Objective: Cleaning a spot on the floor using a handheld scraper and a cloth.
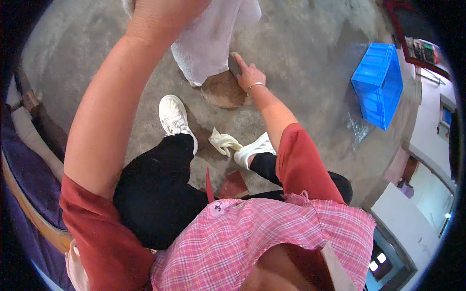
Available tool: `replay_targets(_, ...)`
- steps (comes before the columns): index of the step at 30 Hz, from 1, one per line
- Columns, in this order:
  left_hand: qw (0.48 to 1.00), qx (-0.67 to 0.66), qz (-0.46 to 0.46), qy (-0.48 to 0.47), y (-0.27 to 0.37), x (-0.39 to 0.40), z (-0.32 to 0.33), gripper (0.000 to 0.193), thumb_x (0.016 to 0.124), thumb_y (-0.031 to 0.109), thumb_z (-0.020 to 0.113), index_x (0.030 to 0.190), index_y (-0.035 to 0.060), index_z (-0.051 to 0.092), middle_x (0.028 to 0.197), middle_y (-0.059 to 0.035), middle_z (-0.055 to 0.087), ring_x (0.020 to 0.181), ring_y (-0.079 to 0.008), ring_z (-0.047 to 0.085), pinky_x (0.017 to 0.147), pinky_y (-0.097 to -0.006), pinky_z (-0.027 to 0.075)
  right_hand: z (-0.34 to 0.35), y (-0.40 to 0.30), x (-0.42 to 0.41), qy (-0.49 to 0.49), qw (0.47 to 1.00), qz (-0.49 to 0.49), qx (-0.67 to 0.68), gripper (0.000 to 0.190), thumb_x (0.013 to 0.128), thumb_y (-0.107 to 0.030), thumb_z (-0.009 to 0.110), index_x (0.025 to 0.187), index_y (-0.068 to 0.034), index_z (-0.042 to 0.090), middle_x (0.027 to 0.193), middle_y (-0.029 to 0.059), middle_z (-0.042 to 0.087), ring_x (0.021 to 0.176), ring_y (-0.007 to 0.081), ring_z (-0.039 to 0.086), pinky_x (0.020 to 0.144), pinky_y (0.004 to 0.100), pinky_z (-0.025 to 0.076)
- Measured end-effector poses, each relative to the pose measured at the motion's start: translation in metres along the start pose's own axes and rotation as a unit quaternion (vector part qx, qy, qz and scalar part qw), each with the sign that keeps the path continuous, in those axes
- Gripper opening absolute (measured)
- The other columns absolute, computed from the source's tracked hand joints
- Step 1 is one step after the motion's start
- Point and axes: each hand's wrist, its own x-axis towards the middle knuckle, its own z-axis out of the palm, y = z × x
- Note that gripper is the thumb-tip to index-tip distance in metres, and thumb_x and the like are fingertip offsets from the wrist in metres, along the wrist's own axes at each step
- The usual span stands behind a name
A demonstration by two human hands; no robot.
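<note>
My left hand (165,16) is raised at the top edge, its fingers out of the picture. Beside and behind it hangs a white cloth (205,47), its lower end reaching a brown round patch or disc (225,91) low down. My right hand (251,77), with a bracelet at the wrist, has its fingers against a dark grey flat object (234,64) at the cloth's right edge; what it is cannot be made out. A pale, crumpled rubber glove (224,142) lies on the concrete floor between my white shoes, touching the right shoe.
A blue plastic crate (378,85) stands on the floor at the right, with clear plastic film (359,129) beside it. Dark blue fabric with a wooden edge (32,222) is at the far left. A red piece (233,184) lies near my knees.
</note>
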Motion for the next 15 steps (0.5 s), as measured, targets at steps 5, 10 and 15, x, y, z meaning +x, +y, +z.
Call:
replay_targets(5,0.989,-0.124,-0.071,0.025,0.005,0.004,-0.017,0.019,0.081,0.019,0.058,0.096,0.0072,0.059,0.092,-0.0069,0.060,0.082,-0.0214,0.057,0.072,-0.0307,0.046,0.011,-0.017,-0.053,-0.028,0.995,-0.086,-0.038,0.069,0.081,-0.017,0.052,0.135,-0.042,0.017,0.097,0.0159,0.054,0.083,0.0319,0.060,0.070,0.0408,0.050)
replay_targets(10,0.987,0.143,0.070,0.000,-0.025,0.010,-0.014,0.018,0.081,0.018,0.058,0.095,0.0074,0.059,0.093,-0.0070,0.060,0.082,-0.0213,0.057,0.072,-0.0310,0.045,0.004,-0.004,-0.084,-0.078,0.983,-0.147,-0.074,0.071,0.080,-0.019,0.054,0.136,-0.042,0.017,0.095,0.0156,0.055,0.082,0.0313,0.061,0.068,0.0412,0.050)
replay_targets(15,0.971,0.211,0.102,-0.049,-0.008,0.004,0.006,0.016,0.081,0.019,0.059,0.091,0.0071,0.060,0.088,-0.0071,0.060,0.079,-0.0211,0.057,0.070,-0.0311,0.046,0.006,0.020,-0.007,0.046,0.998,-0.012,-0.044,0.069,0.078,-0.017,0.053,0.135,-0.039,0.020,0.092,0.0138,0.053,0.079,0.0315,0.059,0.066,0.0417,0.049)
